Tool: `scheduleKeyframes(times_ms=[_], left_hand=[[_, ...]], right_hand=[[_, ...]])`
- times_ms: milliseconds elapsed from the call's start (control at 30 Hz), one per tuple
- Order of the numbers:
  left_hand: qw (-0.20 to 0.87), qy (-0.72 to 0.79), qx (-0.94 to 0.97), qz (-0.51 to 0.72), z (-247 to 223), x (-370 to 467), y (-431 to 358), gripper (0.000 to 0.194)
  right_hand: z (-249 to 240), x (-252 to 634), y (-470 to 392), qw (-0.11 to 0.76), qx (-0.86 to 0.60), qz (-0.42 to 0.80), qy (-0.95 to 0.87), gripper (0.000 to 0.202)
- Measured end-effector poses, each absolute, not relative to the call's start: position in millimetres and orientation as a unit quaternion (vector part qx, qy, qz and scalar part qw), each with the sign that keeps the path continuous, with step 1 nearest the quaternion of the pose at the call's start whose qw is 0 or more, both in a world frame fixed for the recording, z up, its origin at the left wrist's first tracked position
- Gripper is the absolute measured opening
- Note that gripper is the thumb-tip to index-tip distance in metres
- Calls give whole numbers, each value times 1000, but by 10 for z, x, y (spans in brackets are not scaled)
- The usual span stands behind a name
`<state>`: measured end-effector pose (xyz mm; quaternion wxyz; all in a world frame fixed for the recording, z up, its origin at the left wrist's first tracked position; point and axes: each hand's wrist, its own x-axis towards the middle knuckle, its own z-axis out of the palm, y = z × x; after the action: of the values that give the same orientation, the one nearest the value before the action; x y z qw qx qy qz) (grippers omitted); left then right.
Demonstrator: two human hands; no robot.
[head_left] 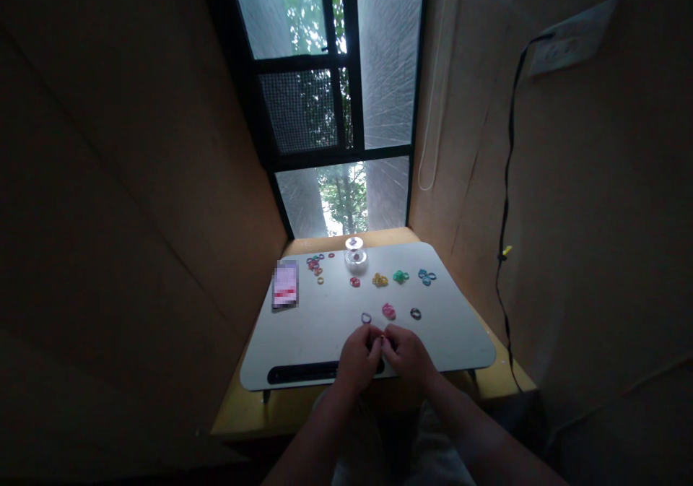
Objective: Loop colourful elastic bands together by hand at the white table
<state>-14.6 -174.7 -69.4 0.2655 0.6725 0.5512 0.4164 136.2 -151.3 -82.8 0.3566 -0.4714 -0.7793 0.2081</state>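
I'm seeing left hand point(357, 358) and right hand point(410, 354) pinching a small orange piece point(382, 337), pink bands point(388, 311) sitting at their twelve o'clock.

A head-worn camera looks forward and down over the white table point(319, 331) toward the window point(387, 74).

1. My left hand point(359, 356) and right hand point(407, 352) meet above the white board point(319, 334), fingertips closed on a small reddish piece point(382, 337); form too small to tell.
2. Just beyond: purple band point(367, 318), pink pile point(388, 311), dark ring point(416, 314).
3. Farther row, left to right: red pile point(354, 282), yellow pile point(380, 280), green pile point(401, 276), blue pile point(426, 277).
4. Far left: mixed cluster point(314, 263) near a pixelated flat object point(285, 284).
5. Clear container point(356, 258) stands toward the window point(387, 60).
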Motion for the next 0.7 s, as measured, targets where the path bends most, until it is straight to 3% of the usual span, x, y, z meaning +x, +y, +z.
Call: scheduleKeyframes(times_ms=[700], left_hand=[[271, 552, 669, 418, -684, -139, -1767, 10]], right_hand=[[-813, 1361, -1519, 353, -472, 213, -779, 17]])
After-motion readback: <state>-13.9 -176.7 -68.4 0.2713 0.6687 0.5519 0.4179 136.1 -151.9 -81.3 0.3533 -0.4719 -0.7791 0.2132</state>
